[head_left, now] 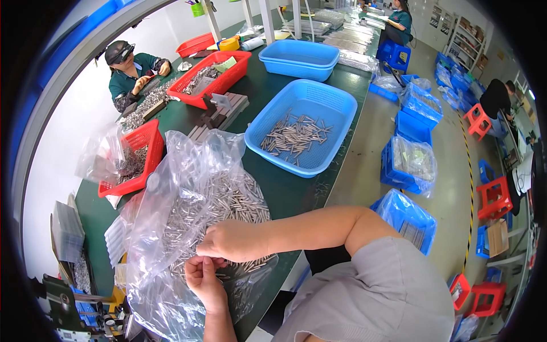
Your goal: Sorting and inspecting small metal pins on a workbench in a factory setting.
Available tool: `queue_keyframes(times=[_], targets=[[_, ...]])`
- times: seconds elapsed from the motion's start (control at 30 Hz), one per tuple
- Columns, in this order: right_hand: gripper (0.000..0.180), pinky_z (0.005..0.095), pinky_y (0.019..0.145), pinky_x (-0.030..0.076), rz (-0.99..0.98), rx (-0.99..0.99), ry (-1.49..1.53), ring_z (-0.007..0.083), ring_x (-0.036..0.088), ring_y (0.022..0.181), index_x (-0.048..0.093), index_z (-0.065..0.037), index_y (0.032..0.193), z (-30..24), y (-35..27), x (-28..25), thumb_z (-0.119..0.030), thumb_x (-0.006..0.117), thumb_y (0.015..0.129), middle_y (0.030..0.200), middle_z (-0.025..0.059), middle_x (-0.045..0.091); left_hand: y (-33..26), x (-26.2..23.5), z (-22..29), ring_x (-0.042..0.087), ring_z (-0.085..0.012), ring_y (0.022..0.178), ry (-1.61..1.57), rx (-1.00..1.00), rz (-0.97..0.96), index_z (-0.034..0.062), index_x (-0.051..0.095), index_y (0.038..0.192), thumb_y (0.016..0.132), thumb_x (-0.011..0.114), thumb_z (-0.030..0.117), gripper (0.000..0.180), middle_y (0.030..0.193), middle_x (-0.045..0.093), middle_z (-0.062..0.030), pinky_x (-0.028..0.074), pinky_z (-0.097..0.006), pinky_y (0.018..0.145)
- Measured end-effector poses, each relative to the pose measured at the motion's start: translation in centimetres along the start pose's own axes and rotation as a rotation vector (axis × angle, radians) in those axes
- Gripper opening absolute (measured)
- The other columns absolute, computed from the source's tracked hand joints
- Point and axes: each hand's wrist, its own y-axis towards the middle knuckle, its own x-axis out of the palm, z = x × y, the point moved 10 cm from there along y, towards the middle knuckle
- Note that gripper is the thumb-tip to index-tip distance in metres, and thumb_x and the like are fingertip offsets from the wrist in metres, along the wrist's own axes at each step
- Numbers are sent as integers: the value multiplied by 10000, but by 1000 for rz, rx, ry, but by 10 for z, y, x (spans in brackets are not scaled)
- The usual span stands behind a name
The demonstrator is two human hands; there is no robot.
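Note:
My right hand (232,238) and my left hand (205,283) meet above the front part of a clear plastic bag (149,256). The fingers of both are closed in a pinch, fingertips almost touching; whatever sits between them is too small or hidden to make out. Many slim silvery metal pins (236,196) lie heaped in the bag, under and beyond my hands. Past the bag, a blue perforated basket (259,122) stands on the green table (305,194), with a loose pile of similar pins (296,135) on its bottom.
Red baskets of small metal parts (149,165) (196,101) stand left and beyond, near a grey metal fixture (219,117). Stacked blue basins (299,57) sit farther back. A co-worker (134,74) works across the table. Blue crates (407,162) line the floor on the right.

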Motion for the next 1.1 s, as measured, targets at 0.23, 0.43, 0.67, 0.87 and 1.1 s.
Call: queue_keyframes(times=[0.23, 0.43, 0.67, 0.87, 1.1], targets=[[168, 417, 572, 457, 0, 147, 99, 321, 597, 692, 524, -34, 759, 30, -2, 13, -147, 648, 774, 714, 114, 591, 0, -4, 2, 602, -148, 677, -18, 26, 44, 0, 507, 954, 930, 543, 74, 86, 814, 614, -89, 517, -264, 635], [159, 420, 578, 457, -53, 209, 19, 309, 598, 683, 532, -39, 765, 32, -4, 12, -151, 644, 777, 714, 108, 589, -1, -5, 1, 595, -145, 694, -19, 7, 49, 0, 505, 960, 933, 538, 76, 86, 828, 611, -93, 510, -264, 640], [138, 411, 576, 462, 59, 20, -57, 297, 583, 669, 521, -45, 736, 13, -1, 2, -128, 625, 771, 706, 90, 559, 2, -4, -1, 604, -141, 689, -87, -47, 62, 4, 502, 953, 942, 528, 78, 79, 818, 607, -88, 520, -261, 653], [120, 404, 594, 470, 84, 11, -47, 286, 582, 682, 540, -50, 754, 12, -1, 1, -121, 636, 763, 720, 83, 558, 1, 1, 0, 604, -146, 688, -123, -55, 21, 4, 498, 954, 943, 528, 83, 84, 815, 607, -90, 521, -265, 652], [97, 375, 633, 483, 159, 159, 197, 269, 606, 718, 590, -55, 842, 24, -1, -9, -131, 631, 795, 758, 79, 590, 2, -2, -1, 611, -159, 692, -229, -63, 47, 5, 500, 965, 938, 530, 78, 83, 836, 613, -100, 531, -283, 657]])
